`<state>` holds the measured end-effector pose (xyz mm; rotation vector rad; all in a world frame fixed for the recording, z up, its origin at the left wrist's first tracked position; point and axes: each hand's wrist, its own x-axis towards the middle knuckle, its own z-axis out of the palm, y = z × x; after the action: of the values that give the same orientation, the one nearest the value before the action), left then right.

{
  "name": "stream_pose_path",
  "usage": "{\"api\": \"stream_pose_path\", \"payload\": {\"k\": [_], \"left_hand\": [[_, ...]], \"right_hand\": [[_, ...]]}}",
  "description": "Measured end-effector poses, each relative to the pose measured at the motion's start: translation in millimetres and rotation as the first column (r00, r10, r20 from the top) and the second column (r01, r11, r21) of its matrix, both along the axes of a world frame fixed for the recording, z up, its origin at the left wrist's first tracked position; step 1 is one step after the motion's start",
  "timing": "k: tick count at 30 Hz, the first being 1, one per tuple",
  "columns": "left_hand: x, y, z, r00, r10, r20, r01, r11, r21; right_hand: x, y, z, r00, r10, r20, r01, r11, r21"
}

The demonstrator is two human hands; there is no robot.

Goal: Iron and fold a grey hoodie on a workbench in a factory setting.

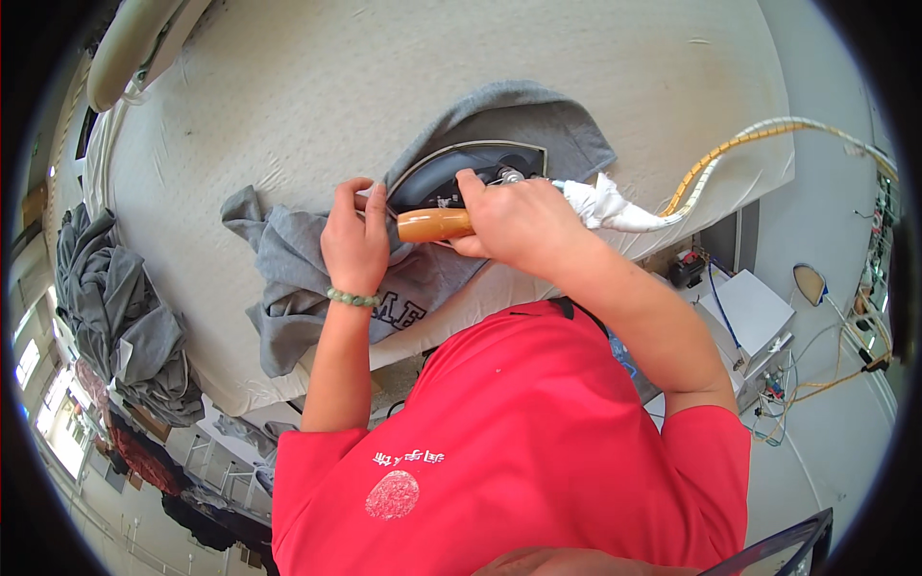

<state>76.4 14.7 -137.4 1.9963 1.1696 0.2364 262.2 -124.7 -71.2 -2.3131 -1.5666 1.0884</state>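
Note:
A steam iron (468, 171) with a dark, pointed body lies on a grey sweatshirt (288, 254) spread over the pale padded table. My right hand (523, 221) is closed round the iron's handle, whose orange wooden end (434, 225) sticks out to the left. At the left of the iron, my left hand (355, 235) has its fingers bent down onto the sweatshirt and seems to pinch the cloth; the fingertips are partly hidden. Dark lettering shows on the sweatshirt below the iron, and a curved grey part of it lies beyond.
A white-wrapped hose (624, 213) and yellow cord (711, 158) run from the iron off to the right. Heaped grey garments (120, 307) hang over the left edge of the table (317, 86). A pale machine arm (125, 58) juts in at the far left; a white box (749, 312) stands lower right.

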Motion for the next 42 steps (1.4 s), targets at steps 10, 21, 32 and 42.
{"api": "stream_pose_path", "payload": {"k": [10,21,32,42], "left_hand": [[-7,-5,1,0.997,-0.076,-0.03,0.076,0.997,0.012],[3,-25,2,0.994,-0.104,-0.018,0.105,0.965,0.241],[67,-185,-36,0.787,-0.431,-0.442,0.608,0.662,0.438],[179,-188,-49,0.937,-0.054,-0.346,0.239,0.82,0.52]], "right_hand": [[70,-87,-8,0.684,-0.708,0.176,0.717,0.697,0.012],[144,-218,-15,0.672,-0.637,0.378,0.681,0.732,0.025],[318,-217,-71,0.824,-0.487,0.29,0.49,0.869,0.069],[316,-193,-67,0.84,-0.42,0.344,0.378,0.907,0.185]]}}
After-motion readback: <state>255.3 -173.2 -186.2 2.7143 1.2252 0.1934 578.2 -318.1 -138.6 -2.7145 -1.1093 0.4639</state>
